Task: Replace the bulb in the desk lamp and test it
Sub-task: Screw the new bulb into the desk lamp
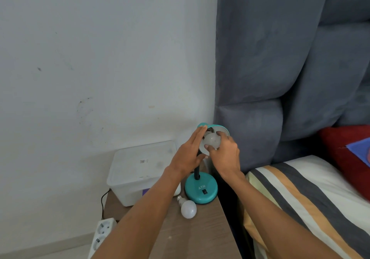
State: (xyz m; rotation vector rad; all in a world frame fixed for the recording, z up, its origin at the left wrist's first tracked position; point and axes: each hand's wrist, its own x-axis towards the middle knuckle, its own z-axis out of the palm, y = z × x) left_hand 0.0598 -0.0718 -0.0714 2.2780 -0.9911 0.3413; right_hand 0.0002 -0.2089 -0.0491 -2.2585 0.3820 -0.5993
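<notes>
Right hand [225, 155] gripped the bulb [212, 140]; left hand [188, 155], fingers straight, steadied the shade [221, 129]; twisting too hard could tip the lamp [200, 188]

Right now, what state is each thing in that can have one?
lamp bulb: unlit, gripped by the right hand
spare bulb: unlit, lying on the table
lamp shade: opening faces the camera, left hand rests on it
plastic box: lid on
switch: position unreadable

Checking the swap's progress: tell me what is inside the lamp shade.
A greyish bulb, gripped by the right hand, while the left hand rests on the shade. The socket is hidden behind the bulb.
</notes>
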